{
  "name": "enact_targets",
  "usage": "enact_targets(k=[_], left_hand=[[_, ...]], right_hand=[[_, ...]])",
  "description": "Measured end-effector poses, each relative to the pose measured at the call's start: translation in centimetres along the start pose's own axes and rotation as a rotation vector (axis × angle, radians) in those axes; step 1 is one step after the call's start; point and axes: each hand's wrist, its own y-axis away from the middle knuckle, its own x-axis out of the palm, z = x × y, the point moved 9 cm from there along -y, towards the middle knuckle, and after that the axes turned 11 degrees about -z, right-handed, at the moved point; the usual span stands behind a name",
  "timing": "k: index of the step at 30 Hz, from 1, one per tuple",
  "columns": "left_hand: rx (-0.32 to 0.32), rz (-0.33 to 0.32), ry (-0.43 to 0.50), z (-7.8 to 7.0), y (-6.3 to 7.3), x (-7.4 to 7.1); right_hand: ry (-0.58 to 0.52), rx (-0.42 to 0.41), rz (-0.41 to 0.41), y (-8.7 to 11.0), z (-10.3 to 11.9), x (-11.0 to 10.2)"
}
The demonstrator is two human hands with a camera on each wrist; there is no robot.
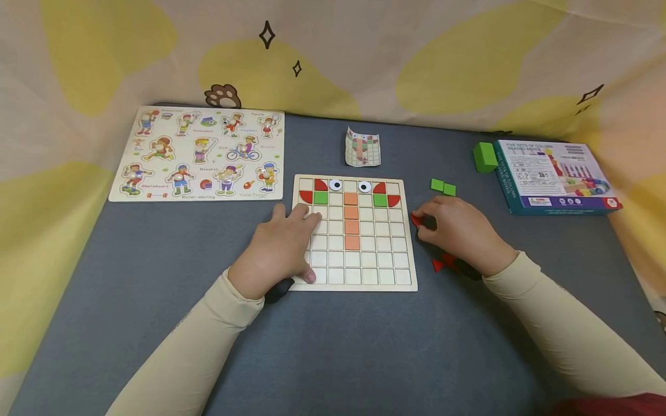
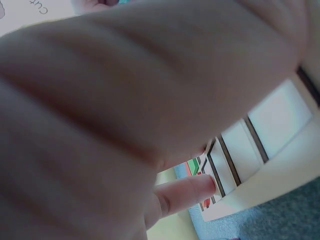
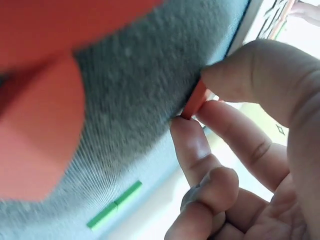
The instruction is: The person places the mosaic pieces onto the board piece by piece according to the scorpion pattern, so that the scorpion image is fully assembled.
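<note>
A wooden grid board (image 1: 354,287) lies on the table, bearing orange squares (image 1: 351,227) in a middle column, two round eye pieces (image 1: 336,185), green squares (image 1: 320,197) and red rounded pieces (image 1: 306,197). My left hand (image 1: 278,248) rests over the board's left edge with fingers spread. Just right of the board, my right hand (image 1: 460,231) pinches a red piece (image 3: 196,99) between thumb and fingertips, seen edge-on in the right wrist view. Below that hand lie more red pieces (image 1: 437,265), partly hidden by it. Two loose green squares (image 1: 443,186) sit beyond it.
Behind the board stands a small curled pattern card (image 1: 362,149). A sports picture puzzle board (image 1: 198,153) lies at the back left. At the back right are a green block (image 1: 485,157) and a printed box (image 1: 557,176). A patterned cloth (image 1: 333,58) hangs behind.
</note>
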Motion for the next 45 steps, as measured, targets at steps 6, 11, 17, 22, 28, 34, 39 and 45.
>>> enact_targets(k=[6,11,17,22,28,34,39,45], left_hand=[[-0.004,0.001,0.001,0.2,0.0,0.0],[-0.011,0.008,-0.002,0.3,0.1,0.0],[-0.011,0.018,0.001,0.2,0.1,0.0],[-0.005,0.008,0.002,0.1,0.0,-0.1],[0.005,-0.011,-0.009,0.1,-0.1,-0.1],[-0.004,0.002,-0.010,0.2,-0.1,-0.1],[-0.010,0.007,-0.003,0.2,-0.1,-0.1],[-0.012,0.002,0.000,0.2,0.0,-0.1]], right_hand=[[-0.004,-0.034,-0.060,-1.2,1.9,-1.8],[-0.057,-0.164,-0.078,-2.7,6.9,-1.6],[-0.135,-0.290,-0.056,-3.9,12.2,0.1],[-0.097,-0.337,-0.025,-4.2,14.1,1.3],[-0.067,-0.382,-0.031,-4.3,14.7,1.8],[-0.034,-0.438,-0.083,-4.0,15.0,1.9],[0.003,-0.453,-0.113,-3.9,15.1,2.1],[-0.007,-0.441,-0.106,-3.9,15.0,1.8]])
